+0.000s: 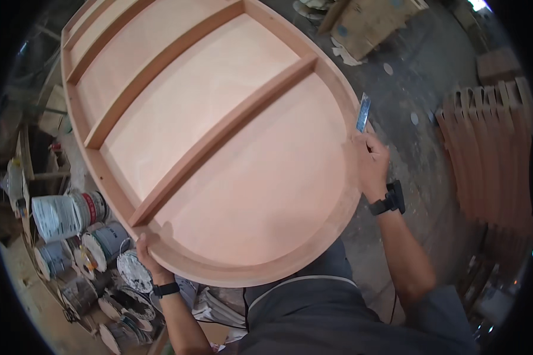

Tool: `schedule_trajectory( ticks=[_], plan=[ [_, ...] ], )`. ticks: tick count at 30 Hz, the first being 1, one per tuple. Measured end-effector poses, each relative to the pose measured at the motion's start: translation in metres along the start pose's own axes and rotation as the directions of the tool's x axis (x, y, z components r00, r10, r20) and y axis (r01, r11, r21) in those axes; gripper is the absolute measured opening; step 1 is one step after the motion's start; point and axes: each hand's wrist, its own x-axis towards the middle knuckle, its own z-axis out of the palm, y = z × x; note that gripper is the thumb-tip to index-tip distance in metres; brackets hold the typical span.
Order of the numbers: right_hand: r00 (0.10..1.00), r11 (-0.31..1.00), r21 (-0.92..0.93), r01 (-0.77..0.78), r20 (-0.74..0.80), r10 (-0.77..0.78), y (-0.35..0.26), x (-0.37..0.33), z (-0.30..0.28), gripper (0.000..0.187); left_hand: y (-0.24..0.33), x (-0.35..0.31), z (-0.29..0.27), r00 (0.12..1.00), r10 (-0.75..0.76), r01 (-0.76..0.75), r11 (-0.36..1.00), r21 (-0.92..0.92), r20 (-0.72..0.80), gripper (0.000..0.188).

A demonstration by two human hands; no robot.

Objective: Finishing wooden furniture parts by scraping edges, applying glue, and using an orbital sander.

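A large oval wooden panel (266, 189) with a raised rim and several crosswise ribs (228, 133) fills the middle of the view, tilted up in front of my body. My left hand (150, 259) grips its rim at the lower left, thumb on the edge and the other fingers hidden behind it. At the right rim is my right hand (373, 160), closed round a flat, narrow blade (363, 112), blue and silver, that sticks upward past the fingers. This hand is against the rim's outer side; whether it also bears the panel's weight I cannot tell.
Paint buckets and cans (71, 216), several of them stained, crowd the lower left. Curved reddish-brown wooden pieces (485, 154) are stacked at the right. A board or box (370, 26) lies on the grey floor (423, 165) at the top.
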Motion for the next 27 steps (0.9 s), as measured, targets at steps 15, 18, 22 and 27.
schedule_trajectory(
  ticks=[15, 18, 22, 27],
  plan=[
    [0.981, 0.828, 0.534, -0.173, 0.171, 0.094, 0.022, -0.063, -0.071, 0.028, -0.01, -0.098, 0.169, 0.649, 0.44, -0.637, -0.131, 0.76, 0.621, 0.046],
    [0.938, 0.799, 0.527, -0.289, 0.324, 0.125, 0.046, -0.059, -0.097, 0.027, -0.049, -0.143, 0.248, 0.684, 0.046, -0.72, 0.203, 0.664, 0.728, 0.049],
    [0.924, 0.84, 0.448, -0.306, 0.351, 0.15, 0.079, -0.047, -0.107, 0.025, -0.09, -0.188, 0.318, 0.49, -0.228, -0.74, 0.401, 0.54, 0.841, 0.06],
    [0.888, 0.839, 0.391, -0.379, 0.408, 0.211, 0.094, -0.028, -0.127, 0.022, -0.112, -0.193, 0.336, 0.587, -0.18, -0.717, 0.338, 0.61, 0.789, 0.062]
  ],
)
